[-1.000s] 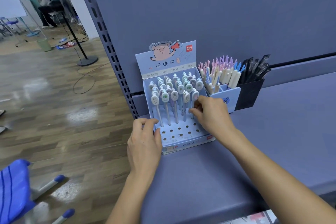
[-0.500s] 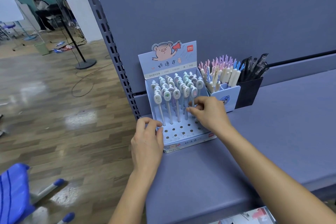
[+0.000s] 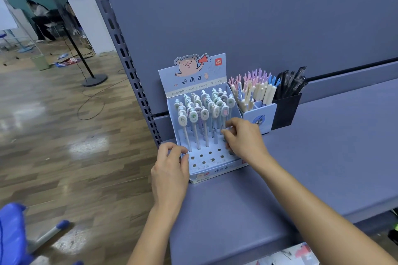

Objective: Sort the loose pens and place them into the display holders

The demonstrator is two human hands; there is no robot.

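Gripping the front-left corner of the pig-card display box (image 3: 215,173), the left hand (image 3: 170,170) has fingers curled over the wall and thumb on the inside, bracing it. The right hand (image 3: 245,140) is at the box's right side, fingers curled, thumb and forefinger either side of the barrel of the rightmost front-row pen (image 3: 224,114). The hand hides the contact, so I can't tell if it actually pinches the pen.

The oval-topped pens (image 3: 204,114) stand upright in the back rows of the tray, close together. The front rows of holes (image 3: 210,156) are empty. No loose pens are visible on the shelf (image 3: 323,146).

Just right of the box, touching or nearly touching it, is a pale blue holder (image 3: 260,118) full of antler-topped pens (image 3: 254,84). Next to that is a black holder (image 3: 286,109) with black pens (image 3: 290,79). The box sits at the shelf's left end, beside the slotted upright (image 3: 129,97), with wood floor (image 3: 64,135) below.

Risks:
- The pens are crowded, so a sideways nudge from the right hand likely tips neighbours or pulls one out of its hole.
- A tip missing its hole would leave the pen leaning.
- The box looks like light card near the shelf edge. Push down hard or let go with the left hand and it could slide or tip toward the floor.
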